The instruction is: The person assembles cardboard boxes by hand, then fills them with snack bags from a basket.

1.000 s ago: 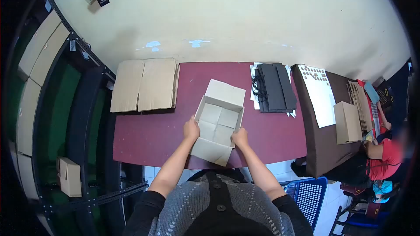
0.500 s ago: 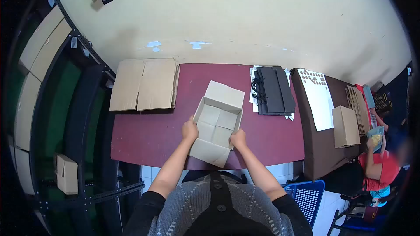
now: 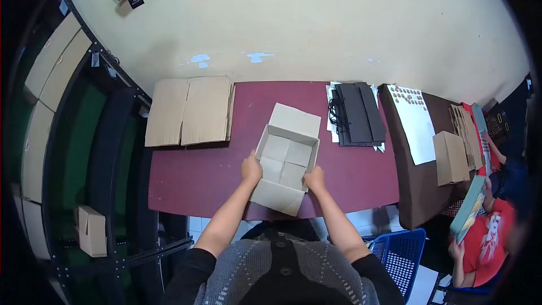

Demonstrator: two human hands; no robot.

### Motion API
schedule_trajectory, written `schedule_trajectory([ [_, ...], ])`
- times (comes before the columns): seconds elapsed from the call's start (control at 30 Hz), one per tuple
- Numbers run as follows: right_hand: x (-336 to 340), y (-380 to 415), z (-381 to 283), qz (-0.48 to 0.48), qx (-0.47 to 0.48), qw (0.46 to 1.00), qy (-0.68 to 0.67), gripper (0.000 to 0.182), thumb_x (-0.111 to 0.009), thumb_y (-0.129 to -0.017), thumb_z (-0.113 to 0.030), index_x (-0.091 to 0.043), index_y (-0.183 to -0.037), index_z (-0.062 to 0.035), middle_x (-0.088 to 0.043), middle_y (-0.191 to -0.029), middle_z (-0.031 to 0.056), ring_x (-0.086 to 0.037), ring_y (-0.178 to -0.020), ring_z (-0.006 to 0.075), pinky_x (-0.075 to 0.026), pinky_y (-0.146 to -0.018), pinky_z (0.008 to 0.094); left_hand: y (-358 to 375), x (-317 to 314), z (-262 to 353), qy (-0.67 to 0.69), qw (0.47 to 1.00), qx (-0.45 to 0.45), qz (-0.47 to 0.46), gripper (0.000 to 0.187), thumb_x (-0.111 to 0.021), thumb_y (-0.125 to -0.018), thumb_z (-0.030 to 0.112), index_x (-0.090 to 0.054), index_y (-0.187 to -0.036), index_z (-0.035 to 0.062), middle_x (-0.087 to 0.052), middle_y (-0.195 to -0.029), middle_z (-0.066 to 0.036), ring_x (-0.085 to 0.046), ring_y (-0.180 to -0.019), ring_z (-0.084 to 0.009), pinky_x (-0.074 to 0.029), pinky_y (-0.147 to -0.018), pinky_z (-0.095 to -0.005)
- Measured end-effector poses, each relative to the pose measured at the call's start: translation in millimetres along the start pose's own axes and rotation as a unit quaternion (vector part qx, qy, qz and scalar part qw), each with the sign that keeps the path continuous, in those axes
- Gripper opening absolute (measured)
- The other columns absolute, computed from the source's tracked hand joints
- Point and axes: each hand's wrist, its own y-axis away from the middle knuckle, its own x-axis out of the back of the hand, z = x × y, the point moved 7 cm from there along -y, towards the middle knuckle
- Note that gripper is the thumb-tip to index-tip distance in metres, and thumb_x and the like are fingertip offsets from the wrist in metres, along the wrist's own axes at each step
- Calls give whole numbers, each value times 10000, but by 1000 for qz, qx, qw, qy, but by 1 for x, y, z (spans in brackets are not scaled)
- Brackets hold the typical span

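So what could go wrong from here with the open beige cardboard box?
Two risks:
- The left hand and right hand grip opposite side walls of the open beige cardboard box; squeezing hard could bow them inward.
- The near flap is close to the front edge of the dark red table, so it might catch or crease if the box is pulled back.

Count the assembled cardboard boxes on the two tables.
2: an open box between your left hand and right hand on the maroon table, and another box on the brown table, beside flattened cardboard.
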Motion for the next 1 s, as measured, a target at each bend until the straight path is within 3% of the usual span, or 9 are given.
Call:
schedule_trajectory([
  [0.13, 3, 7, -4, -56, -51, 997, -6, 261, -570, -727, -82, -598, -933, 75, -623, -858, 290, -617, -872, 415, -498, -750, 443, -4, -7, -8, 3, 1000, -8, 9, 370, -522, -832, 89, -531, -1202, 104, -630, -844, -251, -610, -821, -425, -470, -739, -512],
  [0.47, 6, 5, -5, 9, -20, 1000, -9, 226, -610, -736, -107, -606, -834, 97, -613, -828, 311, -615, -842, 435, -499, -721, 453, -3, -3, -2, 8, 1000, -9, -1, 339, -529, -845, 104, -541, -1184, 112, -628, -868, -250, -602, -840, -429, -467, -746, -513],
  [0.5, 3, 3, -7, -7, 19, 999, -32, 216, -603, -727, -91, -603, -846, 88, -616, -816, 303, -618, -836, 428, -499, -720, 451, -2, -2, -1, 4, 1000, -3, 5, 336, -533, -843, 106, -544, -1179, 113, -628, -879, -246, -600, -848, -427, -466, -748, -513],
  [0.6, -11, -2, 7, -74, -17, 997, 1, 223, -587, -716, -74, -603, -876, 80, -617, -813, 299, -619, -839, 420, -496, -724, 455, -1, -4, -5, -16, 1000, 17, -13, 380, -570, -829, 127, -517, -1205, 103, -631, -928, -227, -594, -886, -416, -463, -778, -500],
  [0.63, -7, -1, 7, -21, -26, 999, -13, 241, -582, -709, -74, -600, -891, 82, -613, -814, 304, -619, -835, 422, -495, -725, 457, 0, -2, -4, -10, 1000, 19, -7, 365, -561, -831, 121, -529, -1195, 108, -630, -917, -232, -598, -877, -414, -464, -773, -504],
  [0.77, -4, 0, 5, 4, 5, 1000, -30, 235, -583, -721, -80, -601, -888, 84, -617, -821, 294, -614, -832, 431, -497, -723, 457, 0, 1, 0, 9, 1000, -2, 17, 353, -554, -835, 118, -541, -1187, 111, -629, -906, -236, -599, -870, -411, -465, -766, -504],
  [0.93, -2, 2, 1, -46, -12, 999, -3, 226, -575, -717, -70, -596, -863, 102, -610, -806, 306, -610, -828, 439, -496, -722, 457, -2, 0, -2, 26, 1000, -1, 10, 354, -550, -831, 105, -544, -1186, 116, -630, -906, -233, -597, -868, -414, -469, -756, -499],
  [1.0, -5, -2, -3, -54, 10, 998, -11, 228, -518, -726, -30, -563, -900, 109, -596, -829, 327, -595, -840, 464, -484, -750, 486, -2, 0, 0, 5, 1000, 2, 17, 351, -547, -828, 95, -545, -1178, 92, -628, -896, -239, -596, -853, -422, -471, -746, -499],
])
